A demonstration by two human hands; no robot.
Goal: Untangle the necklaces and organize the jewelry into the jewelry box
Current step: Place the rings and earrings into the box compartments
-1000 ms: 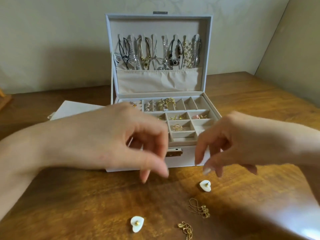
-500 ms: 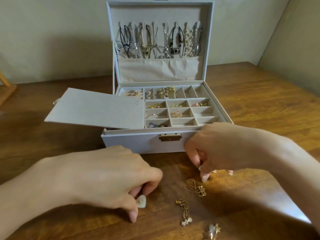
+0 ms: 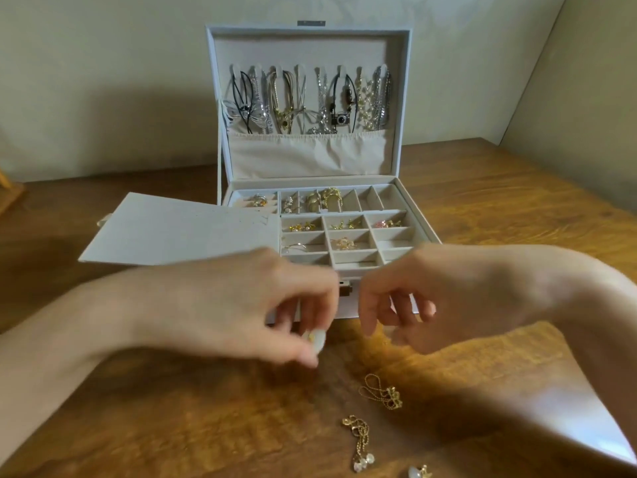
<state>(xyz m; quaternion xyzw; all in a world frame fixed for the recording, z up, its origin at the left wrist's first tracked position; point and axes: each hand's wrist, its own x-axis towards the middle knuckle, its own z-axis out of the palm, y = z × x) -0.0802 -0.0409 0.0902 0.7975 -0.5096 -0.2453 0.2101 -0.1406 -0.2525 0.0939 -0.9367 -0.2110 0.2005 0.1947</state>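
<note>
While above the table (image 3: 172,408), heart earring (image 3: 315,339) between fingers (image 3: 312,313) of left hand (image 3: 224,301).

Jewelry box (image 3: 310,181): on bench (image 3: 499,201), centre rear, lid (image 3: 303,46) upright behind.
Necklaces (image 3: 310,98): inside lid.
Flap (image 3: 179,229): over box's left side.
Left hand (image 3: 234,305), right hand (image 3: 448,294): before box.
Earring (image 3: 315,339): in left fingers.
Rear chain (image 3: 381,391), front chain (image 3: 360,439): on bench, before hands, right of centre.

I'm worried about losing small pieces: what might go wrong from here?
The small white heart-shaped earring, pinched by the left hand over the brown wooden table, may slip and bounce away. The two loose gold chains lie close together near the right hand; a sweeping forearm might tangle them.
</note>
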